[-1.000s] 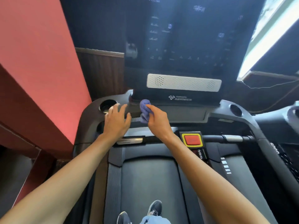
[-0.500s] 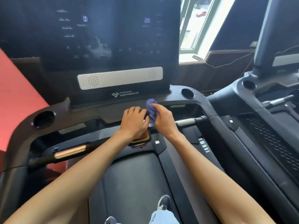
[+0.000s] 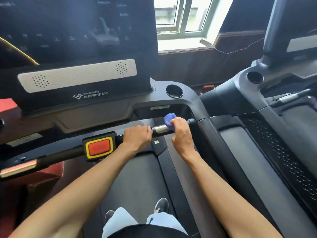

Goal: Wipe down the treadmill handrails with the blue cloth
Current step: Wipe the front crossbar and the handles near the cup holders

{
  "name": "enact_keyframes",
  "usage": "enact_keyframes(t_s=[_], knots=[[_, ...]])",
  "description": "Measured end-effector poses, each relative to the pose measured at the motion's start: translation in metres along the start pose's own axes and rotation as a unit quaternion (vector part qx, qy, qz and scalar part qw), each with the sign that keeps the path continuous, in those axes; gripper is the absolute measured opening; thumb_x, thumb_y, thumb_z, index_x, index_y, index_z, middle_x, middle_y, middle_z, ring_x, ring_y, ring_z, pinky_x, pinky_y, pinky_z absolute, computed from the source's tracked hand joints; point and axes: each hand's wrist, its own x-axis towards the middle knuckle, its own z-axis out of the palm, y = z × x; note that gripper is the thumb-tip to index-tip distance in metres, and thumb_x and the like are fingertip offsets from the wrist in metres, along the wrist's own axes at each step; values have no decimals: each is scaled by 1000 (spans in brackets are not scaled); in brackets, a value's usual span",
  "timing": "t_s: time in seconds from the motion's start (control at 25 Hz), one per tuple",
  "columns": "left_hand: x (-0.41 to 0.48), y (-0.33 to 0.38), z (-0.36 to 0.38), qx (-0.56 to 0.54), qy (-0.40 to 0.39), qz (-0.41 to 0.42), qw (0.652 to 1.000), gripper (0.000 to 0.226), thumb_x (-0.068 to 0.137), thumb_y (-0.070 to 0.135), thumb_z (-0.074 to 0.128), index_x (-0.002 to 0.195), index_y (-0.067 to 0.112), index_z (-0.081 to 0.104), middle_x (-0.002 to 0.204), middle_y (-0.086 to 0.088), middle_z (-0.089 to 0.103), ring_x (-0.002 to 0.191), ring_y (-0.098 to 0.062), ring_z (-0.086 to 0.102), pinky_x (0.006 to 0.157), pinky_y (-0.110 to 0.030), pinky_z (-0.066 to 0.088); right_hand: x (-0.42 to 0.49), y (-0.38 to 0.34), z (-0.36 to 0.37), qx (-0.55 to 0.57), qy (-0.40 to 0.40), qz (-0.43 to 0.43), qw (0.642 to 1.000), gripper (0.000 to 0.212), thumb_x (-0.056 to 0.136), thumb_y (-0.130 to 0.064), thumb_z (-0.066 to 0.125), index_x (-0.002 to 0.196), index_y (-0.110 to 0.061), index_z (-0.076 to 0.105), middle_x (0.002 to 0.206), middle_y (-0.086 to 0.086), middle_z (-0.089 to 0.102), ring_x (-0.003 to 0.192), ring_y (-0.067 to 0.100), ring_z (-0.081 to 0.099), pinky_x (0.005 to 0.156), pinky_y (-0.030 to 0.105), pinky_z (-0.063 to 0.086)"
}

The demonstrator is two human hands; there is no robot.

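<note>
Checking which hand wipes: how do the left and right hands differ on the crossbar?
The left hand grips the bare crossbar with no cloth; the right hand presses the blue cloth onto it. The left hand sits nearer the red stop button, the right hand nearer the side rail. Both curl over the bar.

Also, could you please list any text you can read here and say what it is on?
"Distributed by RUBYFITNESS.VN": black console panel under the white speaker bar.
The yellow-topped label in the console recess: too small to read.
The screen markings: blurred, unreadable.
</note>
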Motion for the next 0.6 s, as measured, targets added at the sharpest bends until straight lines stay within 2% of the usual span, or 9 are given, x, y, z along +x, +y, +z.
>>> enact_keyframes(t_s=[0.08,0.12,0.24,0.32,0.4,0.48,0.52,0.6], knots=[[3,-3,5,21,26,21,999,41,105,36,29,96,15,63,103,-14,70,92,-41,65,67,-39,36,1,15,-3,8,24,30,999,27,76,13,44,94,-4,55,96,11,55,88,30,53,78,44,49],[2,-5,6,31,45,34,998,43,105,37,28,93,15,63,99,-13,71,87,-41,66,64,-39,37,-1,19,-4,9,29,37,999,30,76,14,44,98,-4,54,99,11,55,91,30,53,79,45,50],[1,-6,6,34,81,60,994,48,99,39,26,80,16,63,79,-10,71,66,-39,65,53,-35,34,-8,15,8,-29,2,29,999,70,66,20,49,132,0,53,128,17,58,126,41,52,107,47,46],[-1,-9,12,42,105,80,990,47,96,39,29,72,17,63,66,-8,67,51,-38,62,46,-30,30,-12,1,23,-55,-23,6,998,79,61,23,54,138,3,53,136,22,56,134,45,47,110,50,41],[0,-16,17,56,133,107,984,42,96,36,33,73,17,62,61,-7,65,45,-36,61,44,-27,26,-13,-19,40,-44,-28,-19,998,70,67,18,50,135,5,54,134,23,57,134,45,46,115,52,35],[1,-19,19,48,142,111,982,41,96,35,33,78,17,65,61,-7,66,47,-35,62,43,-27,29,-16,-40,52,-30,-34,-38,998,59,78,8,37,134,5,55,132,21,58,132,42,46,119,53,30],[1,-18,19,39,143,105,983,42,95,35,31,78,17,65,62,-7,66,48,-35,63,44,-27,31,-19,-45,54,-34,-35,-53,997,57,80,5,32,132,5,56,130,20,58,129,40,47,118,54,32],[-1,-15,17,18,143,93,985,44,94,37,27,75,16,61,64,-8,67,52,-37,64,47,-29,30,-14,-29,43,-51,-35,-81,995,48,81,8,37,124,3,59,118,17,59,115,39,52,108,52,40]])
